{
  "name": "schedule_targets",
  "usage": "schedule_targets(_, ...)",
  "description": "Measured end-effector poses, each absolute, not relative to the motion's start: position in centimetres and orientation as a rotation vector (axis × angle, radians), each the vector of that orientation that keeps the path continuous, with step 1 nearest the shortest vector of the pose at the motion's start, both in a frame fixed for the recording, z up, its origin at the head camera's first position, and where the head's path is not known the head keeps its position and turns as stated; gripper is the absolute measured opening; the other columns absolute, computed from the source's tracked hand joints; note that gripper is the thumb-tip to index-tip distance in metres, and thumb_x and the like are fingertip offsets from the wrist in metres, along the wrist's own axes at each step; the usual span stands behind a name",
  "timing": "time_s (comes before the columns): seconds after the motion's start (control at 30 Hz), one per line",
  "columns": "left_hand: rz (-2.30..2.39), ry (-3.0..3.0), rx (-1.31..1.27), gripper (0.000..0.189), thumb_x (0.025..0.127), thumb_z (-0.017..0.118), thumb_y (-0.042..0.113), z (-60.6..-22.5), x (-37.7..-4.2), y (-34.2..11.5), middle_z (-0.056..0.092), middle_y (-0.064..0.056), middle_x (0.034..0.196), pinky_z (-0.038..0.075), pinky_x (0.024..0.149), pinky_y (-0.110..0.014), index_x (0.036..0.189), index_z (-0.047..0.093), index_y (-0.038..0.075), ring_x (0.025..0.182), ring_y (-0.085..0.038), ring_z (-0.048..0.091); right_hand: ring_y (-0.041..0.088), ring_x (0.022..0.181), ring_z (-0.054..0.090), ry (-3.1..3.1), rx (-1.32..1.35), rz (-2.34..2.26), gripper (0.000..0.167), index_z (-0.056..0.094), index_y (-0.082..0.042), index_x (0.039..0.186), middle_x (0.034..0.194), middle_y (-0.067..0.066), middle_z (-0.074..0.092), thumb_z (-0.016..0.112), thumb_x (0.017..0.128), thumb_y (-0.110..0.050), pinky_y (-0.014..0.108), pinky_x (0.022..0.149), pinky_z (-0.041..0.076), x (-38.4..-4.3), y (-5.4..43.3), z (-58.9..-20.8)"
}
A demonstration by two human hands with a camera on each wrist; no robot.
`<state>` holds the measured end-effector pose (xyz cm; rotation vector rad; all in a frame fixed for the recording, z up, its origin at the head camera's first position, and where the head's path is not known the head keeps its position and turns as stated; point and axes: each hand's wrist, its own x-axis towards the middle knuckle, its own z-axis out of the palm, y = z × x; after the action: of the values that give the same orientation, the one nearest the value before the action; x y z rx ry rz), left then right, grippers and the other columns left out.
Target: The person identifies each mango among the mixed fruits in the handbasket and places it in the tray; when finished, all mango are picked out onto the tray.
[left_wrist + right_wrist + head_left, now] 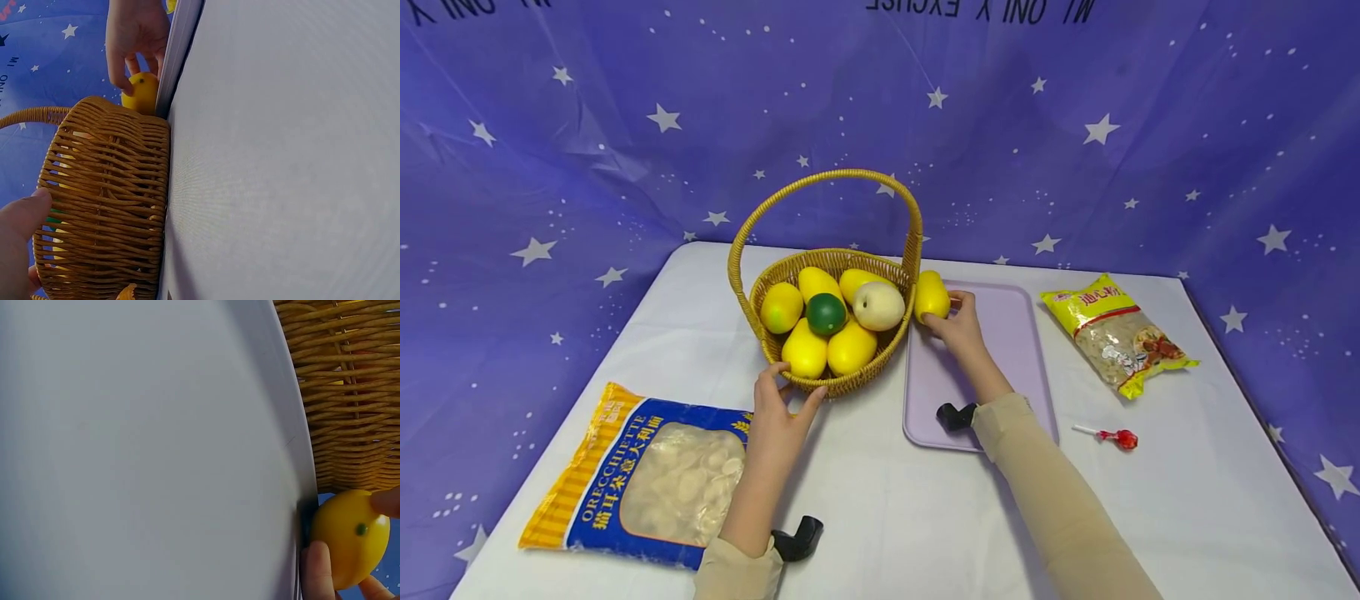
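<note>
A wicker basket [850,385] with a tall arched handle holds several yellow mangoes [805,350], a dark green round fruit [826,314] and a cream-coloured round fruit [878,307]. My left hand [777,421] grips its front rim, the thumb [39,203] against the outer weave and a fingertip over the edge. Just right of the basket, my right hand [958,329] holds another yellow mango [932,297] between thumb and fingers. In the right wrist view, this mango [350,537] shows a small green stem spot and lies close beside the tray's edge and the basket wall.
Beneath my right forearm lies a lilac tray [1007,350]. A blue and orange pasta bag [655,483] lies at front left. To the right are a yellow-ended food bag [1116,333] and a red lollipop [1123,439]. A starry purple cloth [820,100] hangs behind.
</note>
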<state>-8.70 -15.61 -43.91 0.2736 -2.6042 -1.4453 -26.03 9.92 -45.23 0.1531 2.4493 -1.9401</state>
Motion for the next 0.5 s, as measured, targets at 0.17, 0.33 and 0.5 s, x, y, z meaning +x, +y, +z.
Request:
schedule_targets(0.17,-1.455,-2.601,0.283,0.069,0.091,0.063,0.046,-43.95,-8.65,-15.62,0.03,-0.019,0.139,0.047,0.092,-0.048,0.138,0.026,0.011,0.121,-0.035,0.052,0.031,0.097,0.053,2.41,0.166,-1.952,0.07,0.03,0.001,0.135,0.126,0.024,0.039,0.072,0.079,-0.005,0.028,0.065,0.056,-25.92,9.91,-45.32)
schedule_targets(0.33,-1.454,-2.606,0.29,0.07,0.091,0.063,0.047,-43.98,-8.66,-15.63,0.03,-0.019,0.14,0.046,0.092,-0.049,0.138,0.025,0.011,0.122,-0.035,0.051,0.028,0.091,0.054,2.384,0.167,-1.951,0.072,0.03,0.001,0.137,0.125,0.024,0.041,0.074,0.08,-0.005,0.027,0.063,0.056,-25.72,9.97,-45.25)
schedule_targets(0.5,-1.454,-2.605,0.28,0.069,0.091,0.063,0.047,-43.92,-8.63,-15.57,0.03,-0.018,0.14,0.047,0.092,-0.049,0.138,0.025,0.012,0.121,-0.035,0.051,0.033,0.099,0.055,2.404,0.15,-1.896,0.076,0.028,0.0,0.142,0.13,0.025,0.04,0.073,0.082,-0.009,0.029,0.069,0.057,-25.55,10.21,-44.98)
